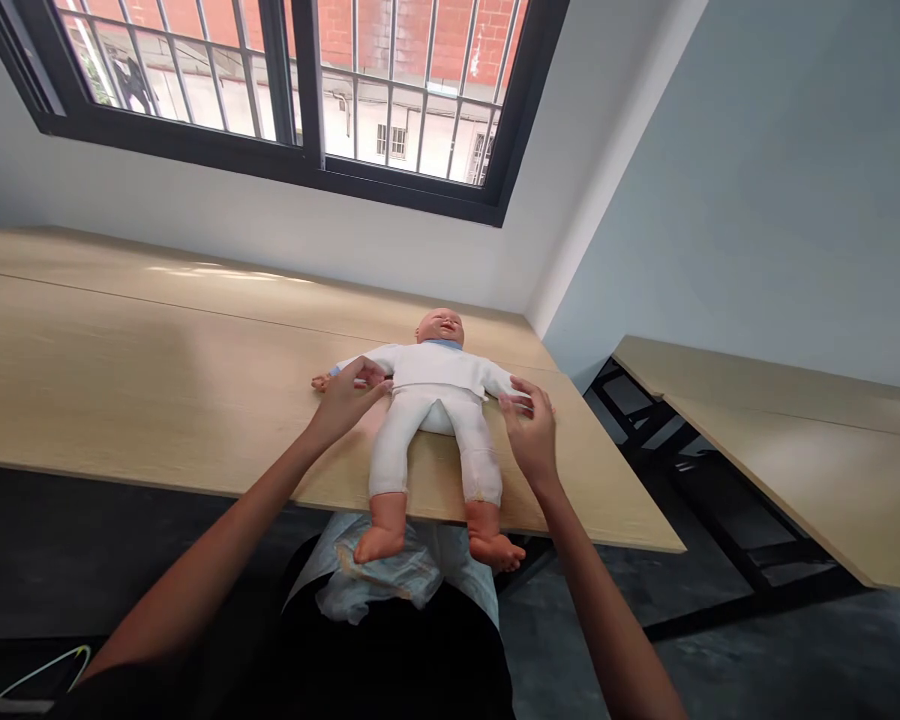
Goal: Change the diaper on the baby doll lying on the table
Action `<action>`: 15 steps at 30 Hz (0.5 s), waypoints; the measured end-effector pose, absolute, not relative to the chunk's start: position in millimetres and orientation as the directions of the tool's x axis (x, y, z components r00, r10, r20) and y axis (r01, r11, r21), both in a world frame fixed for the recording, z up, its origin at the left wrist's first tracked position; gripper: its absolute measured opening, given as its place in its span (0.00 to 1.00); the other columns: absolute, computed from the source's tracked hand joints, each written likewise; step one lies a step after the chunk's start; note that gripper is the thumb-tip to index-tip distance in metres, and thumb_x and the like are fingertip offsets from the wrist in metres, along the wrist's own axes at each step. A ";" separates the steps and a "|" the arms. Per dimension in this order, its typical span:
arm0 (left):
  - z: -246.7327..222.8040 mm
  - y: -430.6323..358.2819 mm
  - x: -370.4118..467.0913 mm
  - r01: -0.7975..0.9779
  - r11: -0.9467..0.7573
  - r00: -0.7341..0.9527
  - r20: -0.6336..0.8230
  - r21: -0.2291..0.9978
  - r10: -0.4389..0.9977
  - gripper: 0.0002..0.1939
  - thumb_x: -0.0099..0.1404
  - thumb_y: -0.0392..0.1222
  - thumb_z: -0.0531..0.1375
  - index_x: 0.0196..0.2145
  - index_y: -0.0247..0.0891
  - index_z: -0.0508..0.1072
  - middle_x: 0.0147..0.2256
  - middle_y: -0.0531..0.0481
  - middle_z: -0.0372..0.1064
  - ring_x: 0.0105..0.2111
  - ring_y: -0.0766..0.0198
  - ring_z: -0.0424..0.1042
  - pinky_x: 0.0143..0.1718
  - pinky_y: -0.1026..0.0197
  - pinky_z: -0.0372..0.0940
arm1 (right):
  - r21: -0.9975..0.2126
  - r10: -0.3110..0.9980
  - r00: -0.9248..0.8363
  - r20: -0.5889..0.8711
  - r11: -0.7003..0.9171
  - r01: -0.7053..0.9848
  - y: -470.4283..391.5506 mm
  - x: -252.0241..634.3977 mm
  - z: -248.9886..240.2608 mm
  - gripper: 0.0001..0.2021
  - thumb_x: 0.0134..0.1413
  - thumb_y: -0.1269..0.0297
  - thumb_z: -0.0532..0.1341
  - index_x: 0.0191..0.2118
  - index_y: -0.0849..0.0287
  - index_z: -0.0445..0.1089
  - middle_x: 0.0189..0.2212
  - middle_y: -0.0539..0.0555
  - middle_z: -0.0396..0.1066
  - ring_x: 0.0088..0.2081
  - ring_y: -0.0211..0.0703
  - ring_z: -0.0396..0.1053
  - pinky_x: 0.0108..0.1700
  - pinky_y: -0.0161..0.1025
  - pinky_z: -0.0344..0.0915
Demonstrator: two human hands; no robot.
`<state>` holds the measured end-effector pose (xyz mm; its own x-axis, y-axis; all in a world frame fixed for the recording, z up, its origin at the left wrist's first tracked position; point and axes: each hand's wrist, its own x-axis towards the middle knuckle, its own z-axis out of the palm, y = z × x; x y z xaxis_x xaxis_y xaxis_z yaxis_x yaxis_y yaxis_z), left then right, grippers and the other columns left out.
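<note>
A baby doll [440, 368] in a white top and white trousers lies on its back on the wooden table [195, 390]. Its head points away from me, and its bare feet stick out past the near edge. My left hand [351, 398] is beside the doll's waist, near its arm, fingers curved and apart. On the other side, my right hand [529, 425] is by the doll's other sleeve, fingers curved and spread, partly hiding that arm. Whether either hand touches the cloth I cannot tell. A crumpled translucent plastic bag [379, 580] lies at my lap under the feet.
A barred window [307, 180] with a dark frame is in the wall behind the table. A second table [810, 460] with black metal legs stands to the right, across a gap. A pale cable [52, 660] shows at the lower left.
</note>
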<state>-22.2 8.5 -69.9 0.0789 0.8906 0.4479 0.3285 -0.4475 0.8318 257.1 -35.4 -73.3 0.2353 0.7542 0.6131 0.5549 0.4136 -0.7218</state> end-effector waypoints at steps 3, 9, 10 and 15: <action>-50.1 -56.0 -35.4 0.239 -0.425 0.155 0.398 0.873 0.904 0.15 0.61 0.53 0.62 0.30 0.39 0.69 0.32 0.49 0.71 0.36 0.58 0.70 0.41 0.57 0.66 | -0.585 0.678 0.107 0.727 0.531 0.612 -117.2 242.7 -57.9 0.11 0.61 0.60 0.61 0.47 0.58 0.69 0.41 0.57 0.70 0.42 0.47 0.70 0.47 0.45 0.69; -43.7 -129.0 -76.8 0.234 -0.141 0.939 -0.186 0.962 0.287 0.10 0.65 0.46 0.62 0.41 0.42 0.80 0.43 0.46 0.78 0.44 0.54 0.76 0.48 0.57 0.68 | -0.640 0.740 -0.656 0.150 0.578 0.506 -218.0 216.1 -112.5 0.22 0.58 0.72 0.61 0.58 0.52 0.64 0.53 0.55 0.69 0.54 0.45 0.68 0.55 0.41 0.69; -54.4 -130.3 -79.2 0.303 -0.176 0.929 -0.249 0.937 0.273 0.14 0.64 0.46 0.62 0.47 0.43 0.79 0.46 0.46 0.77 0.47 0.53 0.75 0.51 0.57 0.66 | -0.631 0.777 -0.620 0.108 0.535 0.562 -217.1 214.6 -133.3 0.28 0.55 0.75 0.60 0.62 0.54 0.60 0.57 0.57 0.66 0.58 0.48 0.65 0.58 0.44 0.67; -140.4 -120.1 -60.1 0.419 -0.252 0.721 -0.151 0.872 0.676 0.23 0.59 0.46 0.65 0.53 0.46 0.75 0.57 0.49 0.70 0.58 0.47 0.66 0.60 0.51 0.59 | -0.533 0.930 -0.336 0.145 0.360 0.766 -176.3 212.5 -227.9 0.29 0.48 0.78 0.57 0.59 0.62 0.64 0.56 0.65 0.66 0.57 0.60 0.66 0.55 0.52 0.69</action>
